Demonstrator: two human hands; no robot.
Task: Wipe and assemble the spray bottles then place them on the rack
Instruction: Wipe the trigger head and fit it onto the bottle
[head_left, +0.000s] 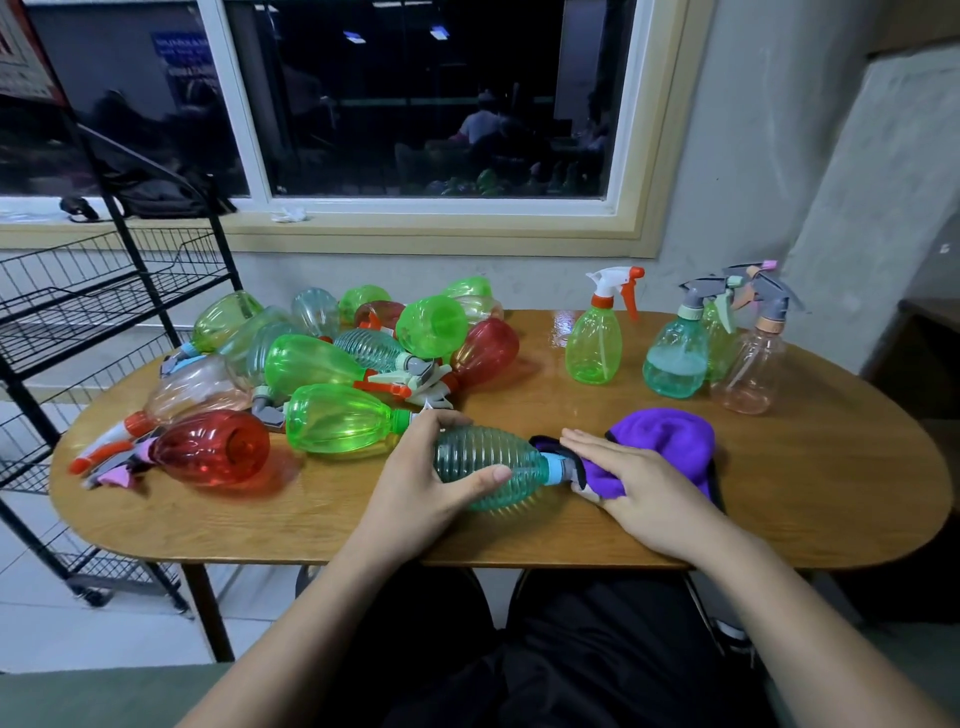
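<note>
A ribbed teal spray bottle (491, 465) lies on its side near the table's front edge. My left hand (423, 480) grips its body, thumb across the front. My right hand (631, 478) lies flat with straight fingers on a purple cloth (670, 441), pressing it over the bottle's blue collar and grey spray head (563, 467). A pile of several green, red, teal and clear bottles (332, 364) lies at the table's left. Several assembled bottles stand upright at the back right: a green one (595, 348), a teal one (675, 358), a clear pink one (750, 371).
A black wire rack (78, 306) with empty shelves stands left of the oval wooden table (779, 493). Behind it are a window and sill with a dark bag (161, 195). A wall and a concrete pillar close off the right side.
</note>
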